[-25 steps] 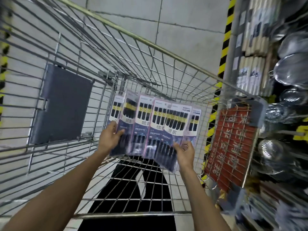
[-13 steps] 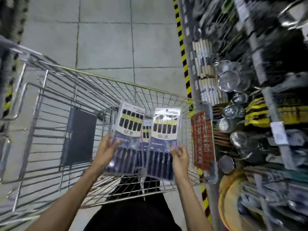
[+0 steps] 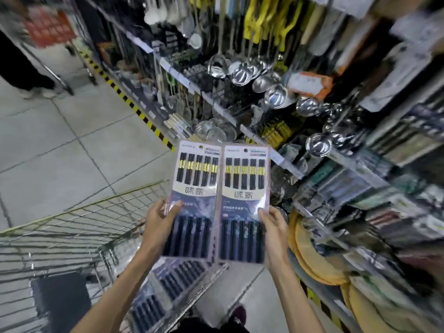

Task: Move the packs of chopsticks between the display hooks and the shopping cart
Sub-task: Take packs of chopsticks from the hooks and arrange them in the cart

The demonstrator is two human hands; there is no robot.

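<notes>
Hang-holes (image 3: 245, 150) topmost: my left hand (image 3: 158, 224) pinches the left chopstick pack (image 3: 195, 188), right hand (image 3: 274, 227) the right chopstick pack (image 3: 243, 195), display rack (image 3: 217, 106) ahead-right

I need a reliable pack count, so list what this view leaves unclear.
Head view:
Packs in the shopping cart: blurred, partly behind the left forearm; number unclear.
Extra packs behind the two held packs: hidden by them.
Display hooks on the right shelf: lost in motion blur.
</notes>
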